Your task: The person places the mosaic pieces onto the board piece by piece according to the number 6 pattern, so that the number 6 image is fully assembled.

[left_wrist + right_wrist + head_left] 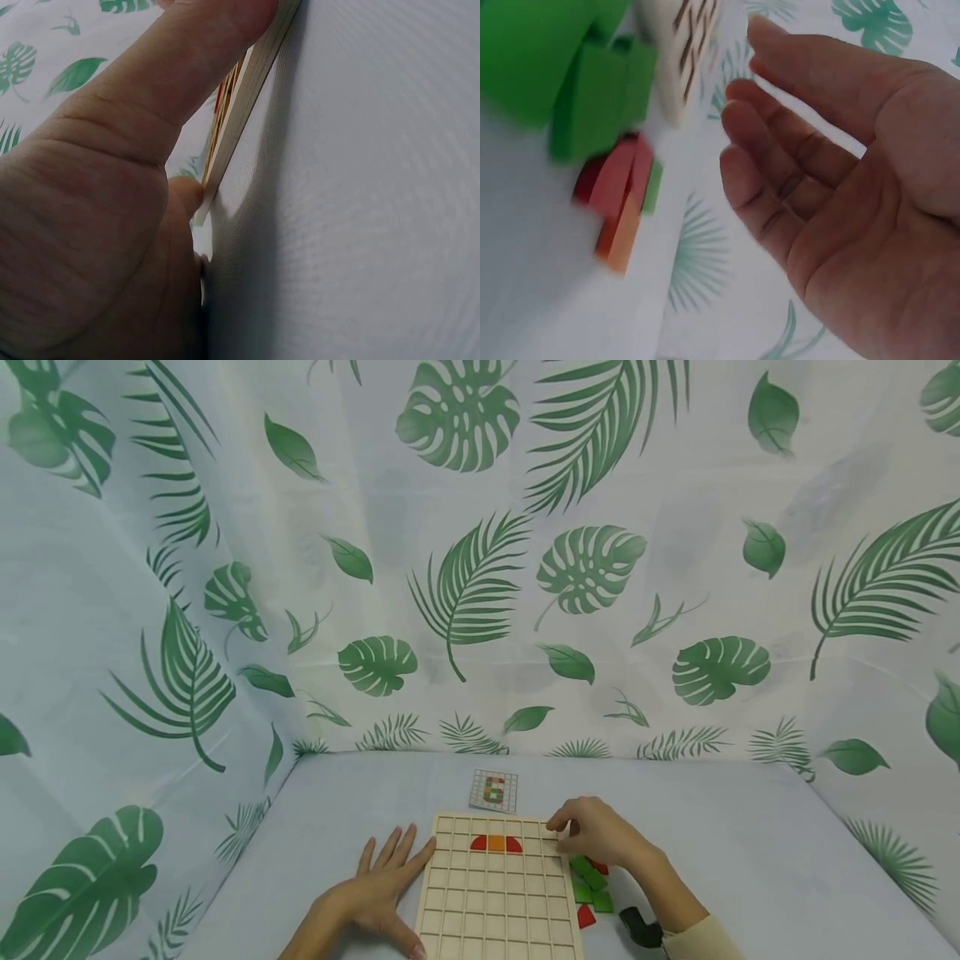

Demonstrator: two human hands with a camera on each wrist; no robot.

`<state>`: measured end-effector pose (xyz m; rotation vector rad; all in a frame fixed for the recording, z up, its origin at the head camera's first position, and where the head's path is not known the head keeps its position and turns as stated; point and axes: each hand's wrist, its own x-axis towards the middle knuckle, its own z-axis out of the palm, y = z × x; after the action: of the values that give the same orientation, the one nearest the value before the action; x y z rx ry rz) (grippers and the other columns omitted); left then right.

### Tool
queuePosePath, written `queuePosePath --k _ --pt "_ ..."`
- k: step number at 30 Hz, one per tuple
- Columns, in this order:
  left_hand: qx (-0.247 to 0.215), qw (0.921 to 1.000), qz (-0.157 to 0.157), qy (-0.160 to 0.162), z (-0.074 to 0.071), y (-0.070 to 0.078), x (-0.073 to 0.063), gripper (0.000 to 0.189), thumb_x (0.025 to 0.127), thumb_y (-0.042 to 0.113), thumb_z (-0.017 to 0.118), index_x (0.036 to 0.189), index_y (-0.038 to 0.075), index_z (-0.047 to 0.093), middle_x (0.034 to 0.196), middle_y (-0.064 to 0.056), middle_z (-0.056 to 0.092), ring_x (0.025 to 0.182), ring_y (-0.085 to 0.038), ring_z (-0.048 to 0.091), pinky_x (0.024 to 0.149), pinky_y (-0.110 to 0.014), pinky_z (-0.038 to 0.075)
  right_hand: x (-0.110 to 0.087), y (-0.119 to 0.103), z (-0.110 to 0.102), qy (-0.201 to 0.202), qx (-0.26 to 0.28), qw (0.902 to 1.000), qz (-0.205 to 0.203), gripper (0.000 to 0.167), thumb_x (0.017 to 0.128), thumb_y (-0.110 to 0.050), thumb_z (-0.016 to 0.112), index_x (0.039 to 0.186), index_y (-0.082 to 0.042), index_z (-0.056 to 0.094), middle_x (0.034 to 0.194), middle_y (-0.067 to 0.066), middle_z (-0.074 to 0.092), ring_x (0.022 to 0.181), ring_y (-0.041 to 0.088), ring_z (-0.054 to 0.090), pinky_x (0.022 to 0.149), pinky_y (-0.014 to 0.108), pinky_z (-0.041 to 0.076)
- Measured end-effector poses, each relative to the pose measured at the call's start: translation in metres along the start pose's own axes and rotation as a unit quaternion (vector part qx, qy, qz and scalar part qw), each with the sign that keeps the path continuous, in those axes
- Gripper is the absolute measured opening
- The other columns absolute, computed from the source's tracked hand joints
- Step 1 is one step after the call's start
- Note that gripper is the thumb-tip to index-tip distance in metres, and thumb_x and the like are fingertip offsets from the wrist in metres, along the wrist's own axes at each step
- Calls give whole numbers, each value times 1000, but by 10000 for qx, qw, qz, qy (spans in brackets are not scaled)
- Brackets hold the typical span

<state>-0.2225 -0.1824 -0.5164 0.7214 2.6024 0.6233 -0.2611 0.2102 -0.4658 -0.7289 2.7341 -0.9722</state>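
Observation:
A wooden grid board (497,900) lies on the table. In its second row, two red quarter-round pieces (478,843) flank an orange square piece (496,843). My left hand (377,893) has its fingers spread; thumb and fingertips touch the board's left edge, and the left wrist view shows the thumb (150,90) against that side. Above the board's upper right corner hovers my right hand (600,833), fingers loosely bent. Nothing shows between its fingers in the right wrist view. Below it lie green pieces (588,875) and a red piece (586,916), beside the board's right edge.
Behind the board lies a small pattern card (482,804) with a coloured figure on a grid. An orange piece (619,236) rests among the loose pieces. A black device (640,928) sits at the right wrist. Leaf-printed cloth (480,710) encloses the white table (360,793).

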Motion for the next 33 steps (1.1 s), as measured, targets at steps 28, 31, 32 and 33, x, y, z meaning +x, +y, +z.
queuePosePath --k 28,31,32,33 --pt "58 10000 -32 -1 0 1 0 143 60 72 90 169 23 10 174 -22 -8 160 -47 -14 119 -75 -13 -15 48 -12 744 -675 9931 604 20 91 -8 78 110 -13 79 106 -3 75 94 16 61 77 31 54" --pt "79 10000 -56 0 0 1 0 143 60 72 90 169 24 10 174 -22 -8 160 -47 -13 119 -76 -13 -12 52 -9 776 -649 9921 748 19 90 -5 78 108 -13 80 105 -3 74 93 16 61 78 34 54" --pt "86 9999 -70 -2 0 1 0 143 60 72 90 169 25 10 174 -22 -8 160 -47 -13 119 -76 -13 -12 53 -8 761 -641 9920 780 19 90 -5 77 108 -13 80 105 -3 74 93 16 61 78 34 54" --pt "99 9999 -76 -7 0 1 1 143 60 72 90 169 25 10 174 -22 -8 160 -47 -13 119 -76 -13 -12 54 -7 736 -607 9921 811 19 90 -4 76 108 -12 80 105 -3 74 92 16 60 77 33 54"
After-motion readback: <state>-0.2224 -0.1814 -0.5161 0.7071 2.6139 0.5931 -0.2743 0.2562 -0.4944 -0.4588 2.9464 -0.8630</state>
